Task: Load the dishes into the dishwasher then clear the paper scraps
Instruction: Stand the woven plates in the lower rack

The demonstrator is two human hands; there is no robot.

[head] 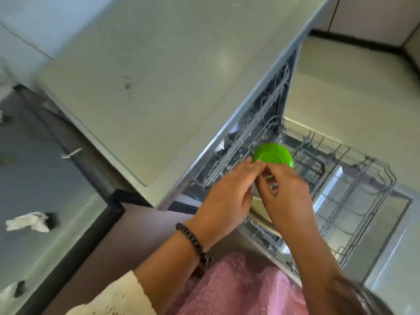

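Observation:
A green bowl (272, 154) sits upside down over the grey wire rack (354, 196) of the open dishwasher. My left hand (229, 196) and my right hand (286, 196) meet at the bowl's near rim, fingertips pinching its edge. A pale dish (260, 206) shows under my right hand in the same rack, mostly hidden. Crumpled white paper scraps lie on the dark surface at the left: one large scrap (28, 221), a thin strip (71, 153) and another scrap (9, 291) near the bottom edge.
A pale countertop (147, 87) runs diagonally above the dishwasher. The lowered dishwasher door (386, 269) reaches toward the bottom right. Light floor (352, 87) lies beyond. My pink skirt (238, 292) fills the bottom centre.

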